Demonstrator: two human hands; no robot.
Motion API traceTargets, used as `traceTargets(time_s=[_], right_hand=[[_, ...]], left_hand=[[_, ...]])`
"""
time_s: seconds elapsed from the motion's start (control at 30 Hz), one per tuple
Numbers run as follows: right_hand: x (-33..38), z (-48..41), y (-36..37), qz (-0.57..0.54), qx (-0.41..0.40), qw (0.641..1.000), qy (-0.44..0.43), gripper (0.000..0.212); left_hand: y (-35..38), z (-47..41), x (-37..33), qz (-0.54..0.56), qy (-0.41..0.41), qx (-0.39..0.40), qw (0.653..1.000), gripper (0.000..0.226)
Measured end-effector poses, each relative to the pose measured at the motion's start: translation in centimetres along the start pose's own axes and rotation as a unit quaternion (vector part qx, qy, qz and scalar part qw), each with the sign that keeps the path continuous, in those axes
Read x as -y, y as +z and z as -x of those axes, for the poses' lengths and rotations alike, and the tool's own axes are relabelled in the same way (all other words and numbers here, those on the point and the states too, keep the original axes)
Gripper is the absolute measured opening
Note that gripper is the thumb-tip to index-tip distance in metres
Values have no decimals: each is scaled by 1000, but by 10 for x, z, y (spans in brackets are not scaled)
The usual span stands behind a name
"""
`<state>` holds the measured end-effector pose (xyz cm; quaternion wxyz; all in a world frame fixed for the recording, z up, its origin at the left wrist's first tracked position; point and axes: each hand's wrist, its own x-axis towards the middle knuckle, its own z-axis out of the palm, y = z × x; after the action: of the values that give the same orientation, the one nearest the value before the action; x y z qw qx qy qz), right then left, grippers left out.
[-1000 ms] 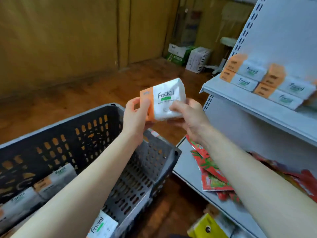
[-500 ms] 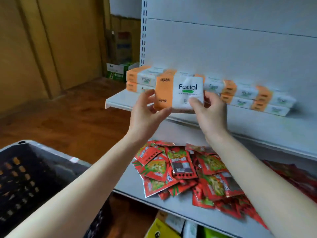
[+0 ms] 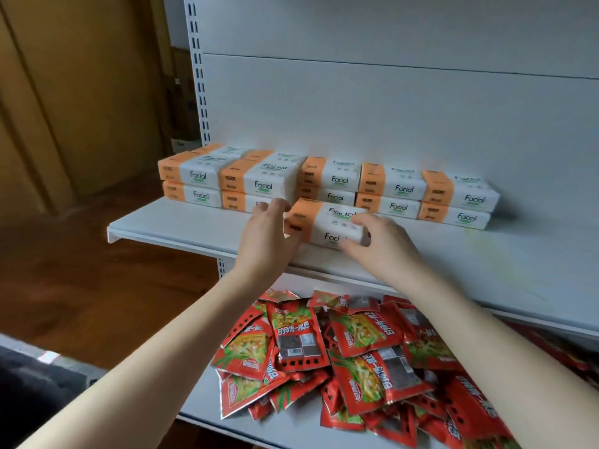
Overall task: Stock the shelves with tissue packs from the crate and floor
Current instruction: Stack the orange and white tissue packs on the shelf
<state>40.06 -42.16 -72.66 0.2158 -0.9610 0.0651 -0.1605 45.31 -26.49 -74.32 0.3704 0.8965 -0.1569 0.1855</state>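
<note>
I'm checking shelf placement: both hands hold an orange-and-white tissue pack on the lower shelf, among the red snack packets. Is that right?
Not quite. The head view shows the left hand and right hand holding the tissue pack on the upper shelf, in front of the stacked packs; the red snack packets lie on the shelf below.

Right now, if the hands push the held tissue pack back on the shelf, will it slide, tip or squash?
The tissue pack probably slides, not tips: it is low and broad, and the shelf looks smooth. Likely light: the left hand and right hand hold it only at its ends. Its soft-looking wrap may dent.
</note>
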Motion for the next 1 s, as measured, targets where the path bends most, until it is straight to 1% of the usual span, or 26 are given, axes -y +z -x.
traceTargets(time_s=[0.1, 0.17, 0.3, 0.63, 0.73, 0.8, 0.83, 0.9, 0.97, 1.0], right_hand=[[-3, -14, 5, 2, -25, 1000, -11, 43], [-4, -22, 7, 2, -21, 1000, -13, 40], [-6, -41, 8, -1, 5, 1000, -25, 36], [-14, -64, 13, -13, 30, 999, -31, 31], [-15, -65, 12, -32, 39, 998, -24, 31], [-16, -60, 9, -41, 30, 998, -21, 36], [-13, -57, 8, -36, 13, 999, -30, 38], [-3, -48, 6, -43, -40, 996, -72, 35], [17, -37, 8, -110, -72, 984, -124, 26], [30, -30, 12, -149, -73, 974, -151, 22]], left_hand=[[5, 0, -4, -10, -17, -18, 1000, 27], [9, -2, -6, -22, -17, 0, 1000, 20], [15, -10, -11, -64, -16, 47, 997, 31], [27, -24, -14, -149, -40, 51, 987, 32], [27, -23, -17, -155, -51, 51, 985, 32], [25, -18, -20, -140, -55, 42, 988, 32], [22, -14, -21, -127, -58, 31, 990, 32], [15, -3, -20, -96, -56, -7, 994, 31], [3, 12, -17, -72, -46, -51, 995, 28], [-5, 22, -13, -66, -42, -68, 995, 26]])
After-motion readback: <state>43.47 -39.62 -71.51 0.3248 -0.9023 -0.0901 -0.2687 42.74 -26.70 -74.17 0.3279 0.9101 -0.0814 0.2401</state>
